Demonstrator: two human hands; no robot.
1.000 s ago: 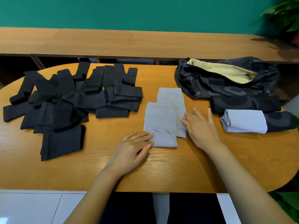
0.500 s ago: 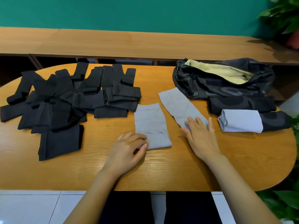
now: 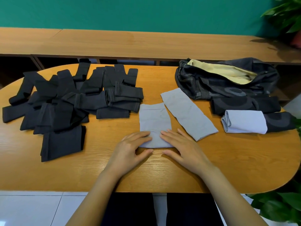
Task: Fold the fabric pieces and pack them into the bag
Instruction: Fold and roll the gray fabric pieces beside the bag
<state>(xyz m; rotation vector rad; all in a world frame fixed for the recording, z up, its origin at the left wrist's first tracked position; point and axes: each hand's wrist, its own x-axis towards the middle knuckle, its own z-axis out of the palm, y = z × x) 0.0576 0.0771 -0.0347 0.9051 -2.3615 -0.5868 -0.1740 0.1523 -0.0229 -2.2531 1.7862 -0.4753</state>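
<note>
1. Bare throughout: left hand (image 3: 130,150), right hand (image 3: 184,149), both forearms (image 3: 101,185) down to the bottom frame edge.
2. Bottom centre: plain dark, near-black trousers (image 3: 130,209), two separate legs showing.

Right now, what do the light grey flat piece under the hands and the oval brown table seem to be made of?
The nearer light grey flat piece: probably a thin knit fabric, matte; it lies limp, with a faint band near its far edge. The oval brown table: wood or a wood-look laminate, slightly glossy; grain lines and a soft sheen show.
</note>
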